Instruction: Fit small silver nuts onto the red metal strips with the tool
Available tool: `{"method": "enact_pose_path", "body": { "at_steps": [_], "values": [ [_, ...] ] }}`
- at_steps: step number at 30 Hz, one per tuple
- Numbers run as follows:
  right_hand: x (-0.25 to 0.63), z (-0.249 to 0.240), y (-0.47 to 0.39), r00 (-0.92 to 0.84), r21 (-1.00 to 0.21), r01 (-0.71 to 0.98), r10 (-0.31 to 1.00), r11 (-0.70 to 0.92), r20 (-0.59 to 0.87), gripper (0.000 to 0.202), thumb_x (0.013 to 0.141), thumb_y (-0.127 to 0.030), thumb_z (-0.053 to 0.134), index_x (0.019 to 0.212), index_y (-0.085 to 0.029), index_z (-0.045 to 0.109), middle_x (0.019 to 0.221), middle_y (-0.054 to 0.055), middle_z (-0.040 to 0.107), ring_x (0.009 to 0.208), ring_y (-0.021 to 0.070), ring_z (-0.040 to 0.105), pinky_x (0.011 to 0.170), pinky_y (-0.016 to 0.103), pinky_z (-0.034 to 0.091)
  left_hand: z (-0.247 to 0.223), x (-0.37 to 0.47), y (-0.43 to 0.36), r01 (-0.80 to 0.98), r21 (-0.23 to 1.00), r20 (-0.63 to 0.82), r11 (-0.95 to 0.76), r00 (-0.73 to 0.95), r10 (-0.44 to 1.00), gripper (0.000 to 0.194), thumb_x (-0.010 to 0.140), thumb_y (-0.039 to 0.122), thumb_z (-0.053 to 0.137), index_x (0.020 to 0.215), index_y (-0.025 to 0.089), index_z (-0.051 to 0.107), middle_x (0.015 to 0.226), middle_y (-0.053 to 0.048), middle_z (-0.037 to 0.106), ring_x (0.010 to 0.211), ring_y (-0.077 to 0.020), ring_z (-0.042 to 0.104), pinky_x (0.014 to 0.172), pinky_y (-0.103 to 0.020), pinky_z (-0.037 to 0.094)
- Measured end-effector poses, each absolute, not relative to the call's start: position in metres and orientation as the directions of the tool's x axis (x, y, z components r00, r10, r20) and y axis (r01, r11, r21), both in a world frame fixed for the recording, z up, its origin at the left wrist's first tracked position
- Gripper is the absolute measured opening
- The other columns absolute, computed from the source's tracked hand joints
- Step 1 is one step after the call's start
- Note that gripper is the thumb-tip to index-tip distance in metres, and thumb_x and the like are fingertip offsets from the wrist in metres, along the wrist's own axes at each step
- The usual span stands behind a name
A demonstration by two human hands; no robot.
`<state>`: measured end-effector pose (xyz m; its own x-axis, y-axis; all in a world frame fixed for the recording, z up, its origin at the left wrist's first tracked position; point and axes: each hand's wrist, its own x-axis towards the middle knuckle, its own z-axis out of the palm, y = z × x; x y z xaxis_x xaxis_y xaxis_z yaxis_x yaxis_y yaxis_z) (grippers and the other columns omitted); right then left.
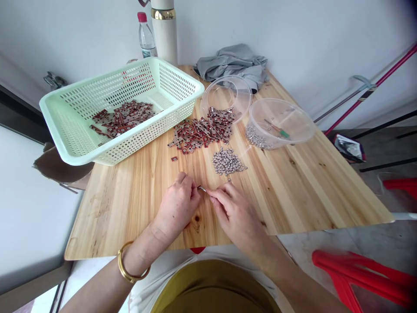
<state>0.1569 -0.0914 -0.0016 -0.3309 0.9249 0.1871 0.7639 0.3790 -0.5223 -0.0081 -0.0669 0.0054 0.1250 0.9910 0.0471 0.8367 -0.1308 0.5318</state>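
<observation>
Gripping a small metal tool (202, 189), right hand (232, 208) meets left (181, 198).

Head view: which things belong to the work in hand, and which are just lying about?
Likely in the work:
- thin metal piece between left hand and right hand
- red-brown pieces
- small silver pieces
- green basket
- clear tub

Likely just lying about:
- bottle
- flask
- grey cloth
</observation>
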Motion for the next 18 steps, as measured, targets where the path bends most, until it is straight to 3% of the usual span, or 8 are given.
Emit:
{"method": "enact_pose_path", "body": {
  "at_steps": [8,14,18],
  "values": [
    [0.157,-0.003,-0.092,-0.353,-0.511,0.762,0.917,0.397,0.187,0.03,0.099,-0.021,0.04,0.117,-0.024,0.063,0.091,0.006,0.059,0.079,0.0177,0.063,0.072,0.031,0.052,0.005,-0.011,-0.066,0.831,0.537,0.065,-0.147,0.133,0.989,0.015,0.083,0.007,0.051,0.073,0.018,0.051,0.079,-0.002,0.056,0.061,-0.0126,0.056,0.056,-0.024,0.045],
    [0.156,-0.004,-0.094,-0.389,-0.401,0.815,0.908,0.418,0.157,0.032,0.098,-0.019,0.04,0.122,-0.023,0.06,0.095,0.006,0.06,0.074,0.0168,0.063,0.061,0.028,0.049,0.0,-0.006,-0.07,0.819,0.55,0.085,-0.163,0.14,0.987,0.015,0.083,0.007,0.052,0.072,0.018,0.051,0.078,-0.002,0.056,0.06,-0.0121,0.055,0.056,-0.024,0.045],
    [0.16,-0.001,-0.09,-0.361,-0.513,0.751,0.909,0.415,0.207,0.027,0.099,-0.019,0.04,0.117,-0.021,0.059,0.098,0.007,0.061,0.082,0.0177,0.064,0.07,0.03,0.052,0.018,-0.018,-0.065,0.811,0.538,0.21,-0.231,0.137,0.968,0.015,0.083,0.007,0.053,0.073,0.017,0.054,0.079,-0.002,0.059,0.062,-0.012,0.056,0.057,-0.024,0.046]
  ]
}}
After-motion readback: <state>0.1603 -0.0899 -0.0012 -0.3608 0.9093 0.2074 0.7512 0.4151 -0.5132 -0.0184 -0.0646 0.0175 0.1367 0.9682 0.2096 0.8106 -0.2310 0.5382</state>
